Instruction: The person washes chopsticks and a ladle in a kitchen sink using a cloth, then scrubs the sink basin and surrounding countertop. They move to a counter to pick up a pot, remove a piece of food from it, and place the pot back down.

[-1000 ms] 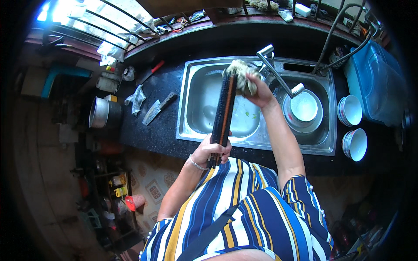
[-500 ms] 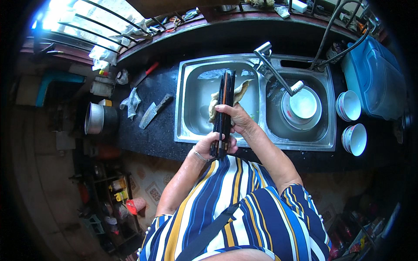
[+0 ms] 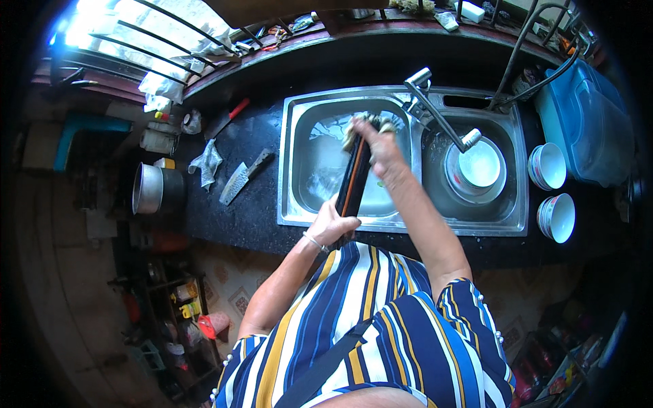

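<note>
Held a bundle of chopsticks (image 3: 352, 182) on a slant over the left basin (image 3: 292, 163), with upper ends leaning slightly right and lower ends coming back over the front rim toward the striped shirt (image 3: 367, 313). Gripped the lower part in the left hand (image 3: 331, 226), closed round the bundle with thumb laid across it. Wore a pale bracelet (image 3: 314, 241) on that wrist. Pressed a cream cloth (image 3: 387, 127) to the upper part with the right hand (image 3: 382, 151), curled over and holding it. Could not tell exactly how tightly, because of blur. Showed mostly black in the bundle, with one orange-brown strip along its length.

Had nested bowls (image 3: 479, 166) in the right basin (image 3: 509, 212), close under the end of the tap (image 3: 445, 117). Set two more stacks on the counter (image 3: 255, 217) to the right, one behind (image 3: 548, 166) and one in front (image 3: 559, 217), near a blue box (image 3: 586, 129). Left of the sink, had a cleaver (image 3: 238, 182) lying flat, just beside a crumpled pale sheet (image 3: 206, 164), with a red handle (image 3: 239, 107) behind and a metal pot (image 3: 147, 188) farther left.
</note>
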Demonstrator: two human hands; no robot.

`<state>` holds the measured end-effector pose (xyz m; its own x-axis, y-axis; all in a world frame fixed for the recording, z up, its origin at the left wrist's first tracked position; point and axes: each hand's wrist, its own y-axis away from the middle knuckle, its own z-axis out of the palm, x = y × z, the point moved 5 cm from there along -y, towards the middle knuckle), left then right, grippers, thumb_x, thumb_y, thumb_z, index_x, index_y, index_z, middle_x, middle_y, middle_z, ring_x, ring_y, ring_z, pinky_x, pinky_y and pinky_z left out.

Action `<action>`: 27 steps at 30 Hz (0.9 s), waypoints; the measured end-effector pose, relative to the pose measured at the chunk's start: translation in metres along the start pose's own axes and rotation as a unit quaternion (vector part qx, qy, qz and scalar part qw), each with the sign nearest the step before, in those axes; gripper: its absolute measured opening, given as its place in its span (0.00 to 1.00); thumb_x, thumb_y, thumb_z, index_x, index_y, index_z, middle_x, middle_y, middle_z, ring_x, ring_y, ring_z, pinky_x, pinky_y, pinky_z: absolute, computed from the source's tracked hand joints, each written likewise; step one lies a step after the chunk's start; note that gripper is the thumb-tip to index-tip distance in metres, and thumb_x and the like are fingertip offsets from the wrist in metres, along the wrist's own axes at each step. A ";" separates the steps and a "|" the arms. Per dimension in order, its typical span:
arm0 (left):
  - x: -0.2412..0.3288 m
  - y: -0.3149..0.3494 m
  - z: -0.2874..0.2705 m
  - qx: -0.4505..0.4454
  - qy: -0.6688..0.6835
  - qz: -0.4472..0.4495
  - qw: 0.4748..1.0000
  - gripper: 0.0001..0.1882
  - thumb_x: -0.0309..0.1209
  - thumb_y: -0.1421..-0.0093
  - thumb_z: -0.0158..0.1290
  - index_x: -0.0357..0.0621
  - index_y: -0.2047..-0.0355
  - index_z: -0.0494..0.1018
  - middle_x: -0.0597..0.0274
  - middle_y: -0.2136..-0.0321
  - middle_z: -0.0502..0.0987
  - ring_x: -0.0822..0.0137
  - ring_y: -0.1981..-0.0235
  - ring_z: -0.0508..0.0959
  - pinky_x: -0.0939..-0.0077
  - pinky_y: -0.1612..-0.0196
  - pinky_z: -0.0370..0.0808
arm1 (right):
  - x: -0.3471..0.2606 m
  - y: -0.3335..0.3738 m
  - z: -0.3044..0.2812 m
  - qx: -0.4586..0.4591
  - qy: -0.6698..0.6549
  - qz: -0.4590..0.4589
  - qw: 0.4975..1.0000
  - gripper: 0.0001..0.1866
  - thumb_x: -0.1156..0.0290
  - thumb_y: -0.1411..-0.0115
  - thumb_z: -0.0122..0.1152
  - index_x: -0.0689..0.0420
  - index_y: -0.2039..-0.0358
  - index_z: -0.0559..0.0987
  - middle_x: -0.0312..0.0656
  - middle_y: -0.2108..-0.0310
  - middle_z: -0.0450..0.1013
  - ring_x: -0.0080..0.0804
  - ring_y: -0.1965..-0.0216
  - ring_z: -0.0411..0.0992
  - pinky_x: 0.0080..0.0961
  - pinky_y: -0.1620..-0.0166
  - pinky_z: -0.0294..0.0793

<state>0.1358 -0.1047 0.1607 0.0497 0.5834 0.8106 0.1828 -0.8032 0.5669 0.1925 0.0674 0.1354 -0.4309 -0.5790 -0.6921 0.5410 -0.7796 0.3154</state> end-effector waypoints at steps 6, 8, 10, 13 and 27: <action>-0.029 0.015 -0.002 -0.072 0.272 -0.059 0.958 0.18 0.24 0.54 0.56 0.35 0.61 0.67 0.51 0.76 0.78 0.67 0.81 0.77 0.77 0.76 0.77 | -0.078 -0.016 -0.011 0.001 0.214 -0.159 0.964 0.29 0.45 0.44 0.62 0.56 0.53 0.74 0.39 0.57 0.73 0.25 0.54 0.71 0.26 0.51 0.71; -0.032 0.011 -0.007 -0.064 0.327 -0.059 0.941 0.19 0.21 0.52 0.53 0.32 0.58 0.67 0.49 0.72 0.79 0.67 0.80 0.77 0.77 0.75 0.78 | -0.063 0.013 0.010 -0.035 0.369 -0.091 0.924 0.31 0.42 0.40 0.53 0.58 0.50 0.72 0.40 0.54 0.72 0.31 0.51 0.71 0.27 0.49 0.70; -0.024 0.007 -0.005 -0.069 0.393 -0.048 0.916 0.14 0.20 0.52 0.51 0.30 0.62 0.71 0.50 0.67 0.78 0.68 0.76 0.78 0.76 0.76 0.78 | -0.025 0.043 0.027 -0.096 0.510 -0.219 0.826 0.31 0.42 0.37 0.47 0.57 0.48 0.72 0.43 0.51 0.71 0.37 0.46 0.67 0.35 0.42 0.64; -0.027 -0.001 -0.009 -0.056 0.421 -0.021 0.905 0.18 0.24 0.48 0.55 0.32 0.57 0.68 0.57 0.70 0.76 0.68 0.79 0.77 0.77 0.80 0.76 | 0.020 0.099 0.061 -0.158 0.645 -0.419 0.619 0.26 0.47 0.36 0.46 0.53 0.47 0.72 0.48 0.45 0.67 0.42 0.38 0.59 0.46 0.34 0.50; -0.017 0.037 -0.017 -0.044 0.315 0.004 0.948 0.18 0.25 0.52 0.57 0.37 0.60 0.68 0.59 0.83 0.70 0.68 0.86 0.72 0.78 0.83 0.71 | -0.019 -0.024 -0.016 -0.159 0.011 -0.033 0.987 0.25 0.52 0.31 0.35 0.57 0.46 0.68 0.40 0.56 0.73 0.28 0.55 0.73 0.25 0.53 0.75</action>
<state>0.1249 -0.1459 0.1703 -0.5514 0.4121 0.7254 0.1001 -0.8306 0.5479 0.1994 0.1012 0.1301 -0.4587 -0.5206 -0.7201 0.7127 -0.6996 0.0518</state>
